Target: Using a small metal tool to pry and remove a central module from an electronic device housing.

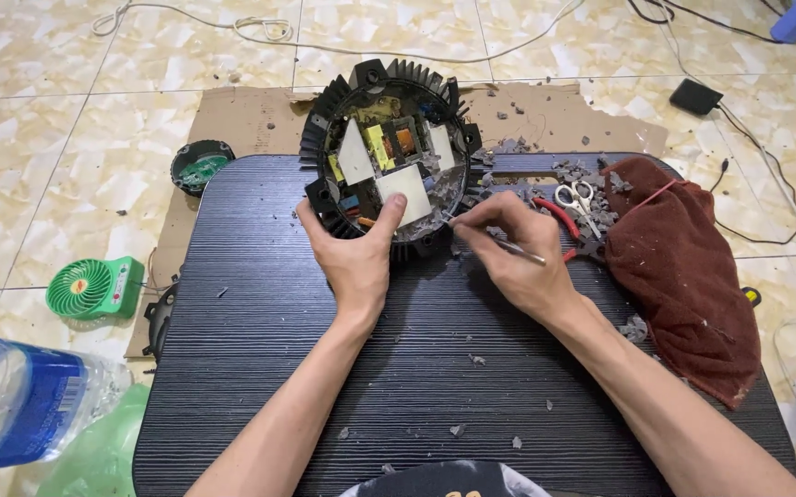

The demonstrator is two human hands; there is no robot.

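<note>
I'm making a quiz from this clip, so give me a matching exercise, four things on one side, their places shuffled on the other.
Things:
1. round finned housing
2. scissors
3. small green fan
4. thin metal tool

Places:
A. on the floor tiles, left of the mat
B. in the right hand
C. steadied by the left hand
D. beside the brown cloth

Pairs: 1-C, 2-D, 3-A, 4-B

A head-worn camera is looking steeply down, close in, over a dark ribbed mat [324, 387] on tiled floor [39, 166].

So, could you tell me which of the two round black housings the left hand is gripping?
The large finned housing with exposed electronics, not the small one on the cardboard.
</note>
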